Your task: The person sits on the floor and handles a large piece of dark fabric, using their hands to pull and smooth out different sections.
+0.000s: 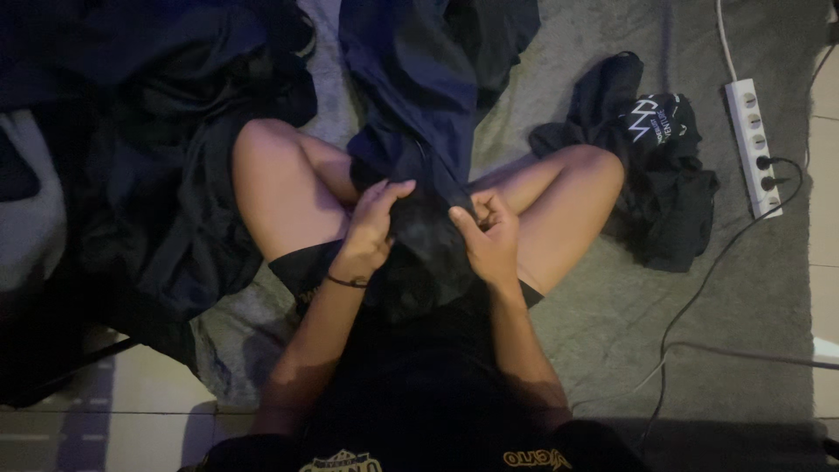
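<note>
Forearms reach down over a black shirt; the left hand lies curled on the dark navy garment in the lap, fingers bent around a fold. The right hand pinches its edge, fingers closed. A black crumpled garment lies beside a white power strip on the grey carpet.

Dim light; a grey carpet covers pale floor tiles, with perhaps a white power strip.

The person wears black shorts, a black shirt with yellow print, and a thin dark wristband.
</note>
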